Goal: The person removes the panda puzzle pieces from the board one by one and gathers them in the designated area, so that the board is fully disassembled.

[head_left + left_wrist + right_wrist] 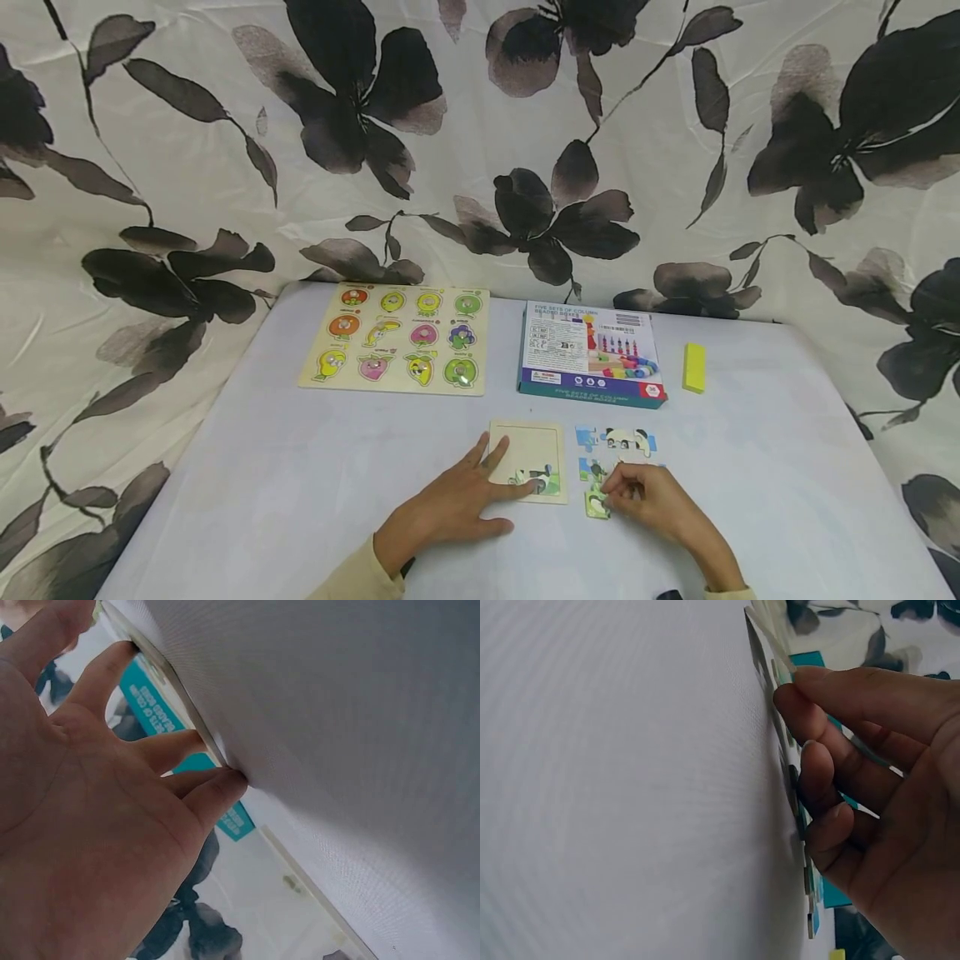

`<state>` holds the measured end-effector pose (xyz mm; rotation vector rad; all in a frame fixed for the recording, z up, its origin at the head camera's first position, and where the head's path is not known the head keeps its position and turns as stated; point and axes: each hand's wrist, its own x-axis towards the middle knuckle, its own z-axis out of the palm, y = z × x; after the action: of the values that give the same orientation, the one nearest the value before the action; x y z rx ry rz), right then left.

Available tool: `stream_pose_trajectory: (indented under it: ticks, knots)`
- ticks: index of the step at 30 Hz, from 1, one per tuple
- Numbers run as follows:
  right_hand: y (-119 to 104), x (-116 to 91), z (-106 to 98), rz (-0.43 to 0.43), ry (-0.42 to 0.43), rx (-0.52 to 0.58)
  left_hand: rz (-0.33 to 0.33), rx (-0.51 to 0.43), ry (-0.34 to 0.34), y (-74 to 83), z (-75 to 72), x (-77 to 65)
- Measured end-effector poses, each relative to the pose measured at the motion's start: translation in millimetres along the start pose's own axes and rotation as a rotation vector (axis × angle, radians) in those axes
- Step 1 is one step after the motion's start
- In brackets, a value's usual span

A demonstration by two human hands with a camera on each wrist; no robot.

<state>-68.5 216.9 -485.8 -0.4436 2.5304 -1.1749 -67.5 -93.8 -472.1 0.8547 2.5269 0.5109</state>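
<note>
We had the left hand [459, 502] spread, its fingers touching the pale puzzle tray [528, 442], which held printed pieces [553, 483] along its lower edge. With the right hand [651, 498] we pinched a green puzzle piece [596, 505], tilted over the white table [300, 483] right of the tray. Beyond it we had loose panda pieces [632, 442], and farther back a fruit board [393, 343], a boxed set [558, 346] and a yellow block [694, 367]
</note>
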Motion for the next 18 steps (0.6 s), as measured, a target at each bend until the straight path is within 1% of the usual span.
stream_pose_trajectory:
  ticks: [6,18]
  knots:
    - [-0.9,-0.2,1.0,0.002,-0.004,-0.015,-0.009,-0.001,-0.005,0.4,0.2,0.0]
    - [-2.8,-0.1,2.7,-0.010,0.021,-0.048,0.003,0.004,0.001,-0.6,0.9,0.6]
